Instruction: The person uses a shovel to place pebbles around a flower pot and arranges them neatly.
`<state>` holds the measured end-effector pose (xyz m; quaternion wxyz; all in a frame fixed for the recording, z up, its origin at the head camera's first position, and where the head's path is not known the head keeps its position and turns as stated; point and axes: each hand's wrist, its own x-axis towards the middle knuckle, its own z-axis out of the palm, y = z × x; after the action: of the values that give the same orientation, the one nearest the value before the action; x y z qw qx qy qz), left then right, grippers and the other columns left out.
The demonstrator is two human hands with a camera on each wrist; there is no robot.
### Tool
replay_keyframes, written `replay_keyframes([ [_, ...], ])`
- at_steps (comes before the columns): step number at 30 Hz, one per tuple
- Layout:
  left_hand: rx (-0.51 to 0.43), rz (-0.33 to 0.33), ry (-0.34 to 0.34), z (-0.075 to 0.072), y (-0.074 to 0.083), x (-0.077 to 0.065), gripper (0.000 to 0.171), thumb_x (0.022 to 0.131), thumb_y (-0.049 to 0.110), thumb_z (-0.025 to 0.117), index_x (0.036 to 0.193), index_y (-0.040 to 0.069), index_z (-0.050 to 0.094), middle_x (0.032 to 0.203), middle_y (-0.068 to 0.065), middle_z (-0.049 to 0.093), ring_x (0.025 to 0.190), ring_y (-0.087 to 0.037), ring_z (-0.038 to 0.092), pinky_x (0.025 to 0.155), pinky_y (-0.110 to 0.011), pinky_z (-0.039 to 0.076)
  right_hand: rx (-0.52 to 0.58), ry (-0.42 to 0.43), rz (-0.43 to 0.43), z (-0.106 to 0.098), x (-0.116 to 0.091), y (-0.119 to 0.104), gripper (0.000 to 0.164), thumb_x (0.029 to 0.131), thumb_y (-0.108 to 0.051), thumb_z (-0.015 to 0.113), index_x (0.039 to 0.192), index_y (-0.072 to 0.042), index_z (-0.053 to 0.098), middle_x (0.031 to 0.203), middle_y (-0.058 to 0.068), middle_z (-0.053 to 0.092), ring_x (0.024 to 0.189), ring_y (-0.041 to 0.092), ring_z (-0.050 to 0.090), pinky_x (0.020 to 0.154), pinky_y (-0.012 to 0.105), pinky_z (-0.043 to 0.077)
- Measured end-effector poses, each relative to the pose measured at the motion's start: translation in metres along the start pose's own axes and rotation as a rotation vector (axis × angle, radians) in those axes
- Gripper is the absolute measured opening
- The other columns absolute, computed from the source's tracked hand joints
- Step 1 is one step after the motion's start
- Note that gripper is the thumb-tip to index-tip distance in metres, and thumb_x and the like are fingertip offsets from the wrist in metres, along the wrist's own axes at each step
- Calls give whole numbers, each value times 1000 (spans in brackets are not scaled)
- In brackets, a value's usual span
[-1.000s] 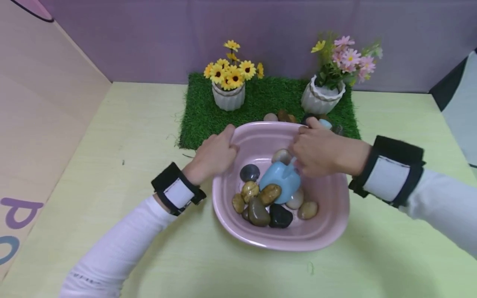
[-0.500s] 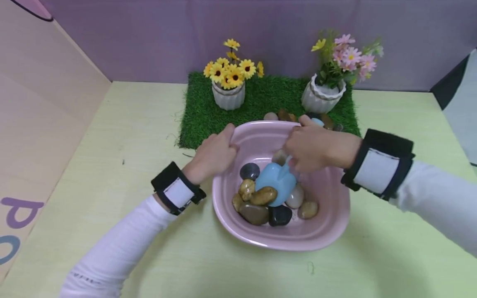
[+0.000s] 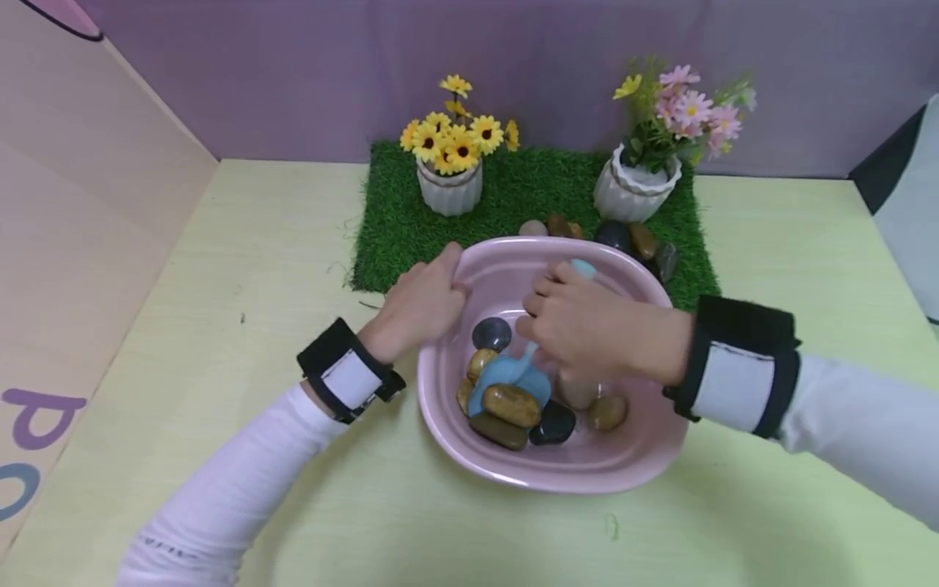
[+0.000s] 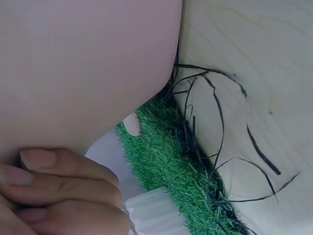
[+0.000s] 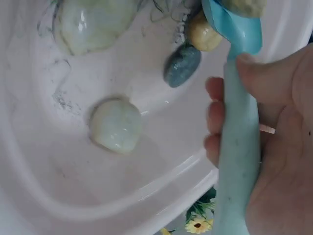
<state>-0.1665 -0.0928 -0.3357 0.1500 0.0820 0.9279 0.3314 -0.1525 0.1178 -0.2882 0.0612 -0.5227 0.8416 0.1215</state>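
A pink basin (image 3: 649, 440) stands on the table, its far edge overlapping the grass mat. My left hand (image 3: 425, 302) grips its upper left rim, fingers curled beneath in the left wrist view. My right hand (image 3: 587, 326) holds a light blue toy shovel (image 5: 238, 152) by the handle, thumb along the neck. The shovel's blade lies low in the basin among the stones, with a brown stone (image 3: 511, 405) on it. Around it are a dark brown stone (image 3: 499, 430), a black stone (image 3: 553, 423), a dark grey stone (image 3: 491, 333) and a tan stone (image 3: 607, 412).
Beyond the basin lies a green grass mat (image 3: 389, 220). It bears a pot of yellow flowers (image 3: 451, 189), a pot of pink flowers (image 3: 634, 196), and several stones (image 3: 642, 240) right behind the rim. Dark loose strands (image 4: 220, 112) trail from the mat.
My right hand has moved left and nearer with the shovel, its handle tipping lower. The blade has slid left, and brown stones have shifted and turned. My left hand stays on the rim.
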Motion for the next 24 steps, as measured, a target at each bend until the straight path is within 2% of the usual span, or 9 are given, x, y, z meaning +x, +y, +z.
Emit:
replay_keyframes([
  [2,0,1,4,0,0,0,23,102,21,42,123,11,44,88,-15,63,54,-20,68,40,-29,55,6,0,5,0,-1,-1,24,85,-33,71,96,-12,69,89,3,64,91,24,54,88,42,39],
  [5,1,3,10,0,-1,0,22,102,20,42,122,11,45,89,-15,63,54,-19,68,41,-28,55,70,-44,31,2,-1,2,20,83,-32,70,93,-14,69,86,1,63,89,23,53,88,42,37],
  [9,-9,5,3,1,-1,0,21,102,20,41,121,11,45,89,-15,63,55,-19,68,41,-28,55,221,-97,61,5,-1,10,12,81,-28,72,89,-18,69,89,-3,66,90,20,52,89,43,34],
  [15,-20,7,-5,1,-2,1,23,102,19,41,123,11,44,91,-15,63,54,-19,68,41,-29,55,433,-155,79,8,-5,22,10,87,-25,70,97,-27,72,97,-12,67,97,15,58,92,44,30],
  [19,-16,12,-2,0,-1,1,23,102,20,41,123,11,45,90,-15,63,55,-19,68,41,-29,55,494,-166,75,9,-9,27,11,90,-25,67,99,-28,72,96,-14,63,96,12,58,91,46,29],
  [24,-9,7,0,0,-2,2,23,102,21,41,122,11,45,88,-14,62,54,-19,68,40,-29,55,547,-181,88,9,-13,33,17,91,-26,66,105,-29,73,106,-14,71,104,14,61,95,50,28],
])
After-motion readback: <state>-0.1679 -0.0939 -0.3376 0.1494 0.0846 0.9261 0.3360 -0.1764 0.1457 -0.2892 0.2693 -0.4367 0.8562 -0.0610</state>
